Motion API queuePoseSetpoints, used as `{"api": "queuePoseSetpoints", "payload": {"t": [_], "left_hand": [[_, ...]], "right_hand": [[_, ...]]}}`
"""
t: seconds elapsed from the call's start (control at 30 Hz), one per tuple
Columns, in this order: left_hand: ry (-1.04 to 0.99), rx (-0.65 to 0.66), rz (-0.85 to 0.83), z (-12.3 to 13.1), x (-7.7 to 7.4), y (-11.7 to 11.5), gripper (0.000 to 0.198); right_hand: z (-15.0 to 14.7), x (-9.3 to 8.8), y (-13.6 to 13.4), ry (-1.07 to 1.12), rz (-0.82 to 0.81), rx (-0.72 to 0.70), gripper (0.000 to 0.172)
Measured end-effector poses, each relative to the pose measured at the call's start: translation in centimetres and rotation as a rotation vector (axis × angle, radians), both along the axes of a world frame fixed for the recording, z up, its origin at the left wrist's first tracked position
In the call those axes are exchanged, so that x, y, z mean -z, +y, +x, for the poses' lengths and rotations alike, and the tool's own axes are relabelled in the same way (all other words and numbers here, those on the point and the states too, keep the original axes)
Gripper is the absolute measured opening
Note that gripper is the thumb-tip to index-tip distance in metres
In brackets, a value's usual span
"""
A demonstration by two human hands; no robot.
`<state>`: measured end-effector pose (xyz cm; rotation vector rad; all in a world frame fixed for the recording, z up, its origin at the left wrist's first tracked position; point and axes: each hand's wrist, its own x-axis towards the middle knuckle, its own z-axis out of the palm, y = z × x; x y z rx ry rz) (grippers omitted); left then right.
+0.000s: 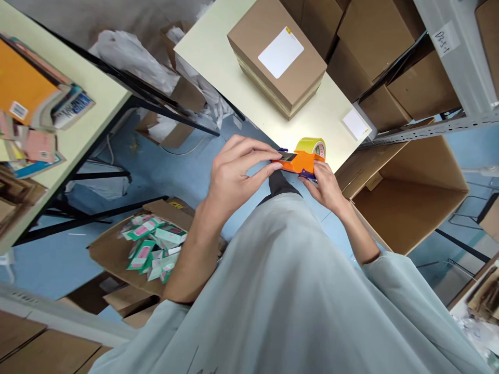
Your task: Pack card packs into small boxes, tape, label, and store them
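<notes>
In front of my body, my right hand (325,184) grips an orange tape dispenser (299,162) with dark purple parts. A roll of yellow tape (311,146) is mounted on it. My left hand (240,171) pinches the front end of the dispenser between thumb and fingers; whether it has the loose tape end there is too small to tell. Beyond both hands a closed cardboard box (253,49) with a white label (280,52) sits on a pale table (208,47). A white card or label (355,123) lies near the table's corner.
An open, deep cardboard box (413,208) stands to the right, below shelving (456,57) with more boxes. At lower left a carton (117,254) holds several green and pink packets. Books (27,78) are stacked on the left table (91,96).
</notes>
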<state>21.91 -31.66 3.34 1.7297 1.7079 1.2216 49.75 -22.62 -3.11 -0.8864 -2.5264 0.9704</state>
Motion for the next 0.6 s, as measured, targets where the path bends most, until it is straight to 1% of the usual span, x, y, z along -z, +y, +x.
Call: {"api": "queuePoseSetpoints", "payload": {"t": [0.13,0.3,0.47,0.6], "left_hand": [[0.030,-0.018,0.024,0.0,0.0,-0.8,0.015],[0.055,-0.004,0.042,-0.4,-0.7,-1.4,0.014],[0.045,0.035,0.023,-1.2,-1.4,-1.4,0.016],[0.050,0.021,0.016,-1.8,-1.7,-1.0,0.014]], "right_hand": [[-0.4,-0.5,-0.5,-0.012,0.020,-0.015,0.041],[-0.7,-1.1,-0.8,-0.002,0.015,-0.041,0.041],[-0.7,-1.4,-0.7,-0.026,-0.008,-0.066,0.043],[-0.6,-1.4,-0.5,-0.029,0.005,-0.100,0.044]]}}
